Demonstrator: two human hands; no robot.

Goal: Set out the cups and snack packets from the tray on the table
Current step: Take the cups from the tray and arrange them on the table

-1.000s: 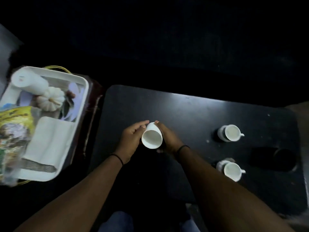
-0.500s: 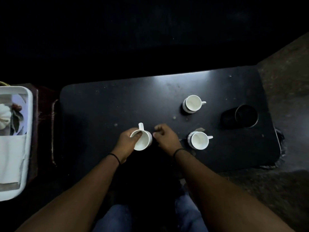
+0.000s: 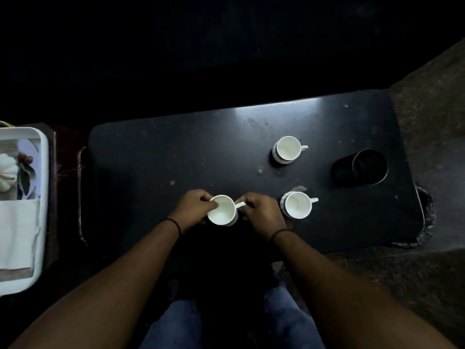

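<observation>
A white cup (image 3: pixel 224 212) stands upright near the front edge of the black table (image 3: pixel 176 152). My left hand (image 3: pixel 193 207) grips its rim from the left, thumb inside the mouth. My right hand (image 3: pixel 261 212) pinches its handle, which points right. Two more white cups stand upright with handles to the right: one close by my right hand (image 3: pixel 298 205), one further back (image 3: pixel 288 148). The white tray (image 3: pixel 44 172) lies off the table's left end. No snack packets show in this view.
A dark round container (image 3: pixel 369 167) stands at the table's right end. In the tray lie a folded white cloth (image 3: pixel 17 230) and a white pumpkin-shaped ornament (image 3: pixel 7 172). The table's right front corner is torn. The room beyond is dark.
The cup went from tilted in both hands to upright on the table. Its handle turned from pointing away to pointing right, and my right hand now pinches it. The view swung right.
</observation>
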